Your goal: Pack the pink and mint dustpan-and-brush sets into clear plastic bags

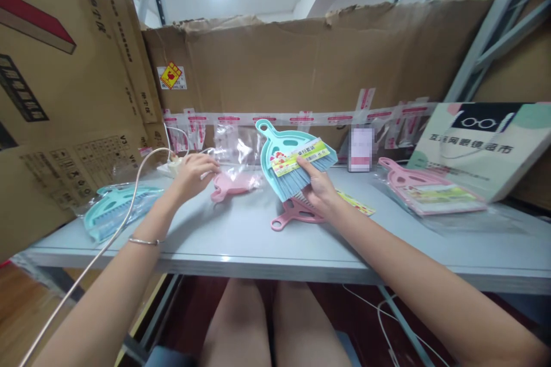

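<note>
My right hand (321,186) grips a light-blue dustpan (269,152) with a blue-bristled brush (293,180) and a yellow-green label card (297,157) laid against it, my thumb on the card. Under that hand a pink dustpan (286,218) lies on the table, partly hidden. My left hand (196,175) has its fingers curled at the left side of a clear plastic bag (236,146) and seems to pinch it. A pink piece with a handle hole (224,183) lies below the bag; whether it is inside is unclear.
On the grey table (241,241) lie a bagged blue dustpan set (116,209) at left and a bagged pink one (430,186) at right. Behind stand a phone (360,149), a printed box (477,143) and tall cardboard (275,69). A white cable (129,206) crosses at left.
</note>
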Available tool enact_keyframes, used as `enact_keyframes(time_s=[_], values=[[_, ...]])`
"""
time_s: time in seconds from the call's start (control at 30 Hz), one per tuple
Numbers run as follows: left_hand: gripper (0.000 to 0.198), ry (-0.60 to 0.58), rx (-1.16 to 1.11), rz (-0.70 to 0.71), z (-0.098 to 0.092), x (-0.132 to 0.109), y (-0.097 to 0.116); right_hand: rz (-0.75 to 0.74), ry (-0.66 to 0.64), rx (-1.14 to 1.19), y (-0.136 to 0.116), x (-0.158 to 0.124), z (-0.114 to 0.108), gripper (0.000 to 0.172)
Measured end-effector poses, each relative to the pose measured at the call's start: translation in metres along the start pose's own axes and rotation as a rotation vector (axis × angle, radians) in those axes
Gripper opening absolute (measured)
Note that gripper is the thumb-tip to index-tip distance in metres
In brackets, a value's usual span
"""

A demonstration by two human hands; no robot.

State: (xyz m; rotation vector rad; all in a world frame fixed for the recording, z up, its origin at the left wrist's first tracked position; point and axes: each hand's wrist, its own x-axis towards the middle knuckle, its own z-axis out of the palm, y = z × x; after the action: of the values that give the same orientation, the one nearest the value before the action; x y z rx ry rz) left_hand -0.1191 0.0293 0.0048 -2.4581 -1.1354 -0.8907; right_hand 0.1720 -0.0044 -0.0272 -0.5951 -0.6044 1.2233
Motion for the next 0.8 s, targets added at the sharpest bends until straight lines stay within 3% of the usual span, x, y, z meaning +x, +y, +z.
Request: enact_keyframes(time_s=[0.1, 0.2, 0.3, 0.47, 0.57, 0.63, 0.8], values=[[0.026, -0.181, 0.029, -0.073, 0.022, -0.007, -0.007, -0.016, 0.014, -0.002, -0.003, 0.003, -0.004, 0.028], [0.040, -0.223, 0.053, -0.159, 0.020, -0.006, -0.009, 0.005, 0.049, -0.006, -0.001, 0.006, -0.006, 0.027], [0.033, -0.157, 0.043, -0.180, 0.011, 0.004, 0.014, 0.022, 0.069, -0.008, 0.002, 0.006, -0.006, 0.027], [0.038, -0.271, 0.211, -0.190, 0.027, 0.030, 0.071, 0.035, 0.053, -0.052, 0.004, 0.001, -0.005, 0.028], [0.011, -0.349, 0.286, -0.268, 0.042, 0.042, 0.076, 0.070, 0.085, -0.075, 0.003, 0.000, -0.006, 0.029], [0.015, -0.303, 0.298, -0.343, 0.045, 0.045, 0.068, 0.112, 0.077, -0.073, 0.002, 0.001, -0.006, 0.030], [0.022, 0.029, 0.249, -0.449, 0.039, 0.039, 0.046, 0.222, -0.076, -0.101, 0.002, -0.004, -0.004, 0.026]])
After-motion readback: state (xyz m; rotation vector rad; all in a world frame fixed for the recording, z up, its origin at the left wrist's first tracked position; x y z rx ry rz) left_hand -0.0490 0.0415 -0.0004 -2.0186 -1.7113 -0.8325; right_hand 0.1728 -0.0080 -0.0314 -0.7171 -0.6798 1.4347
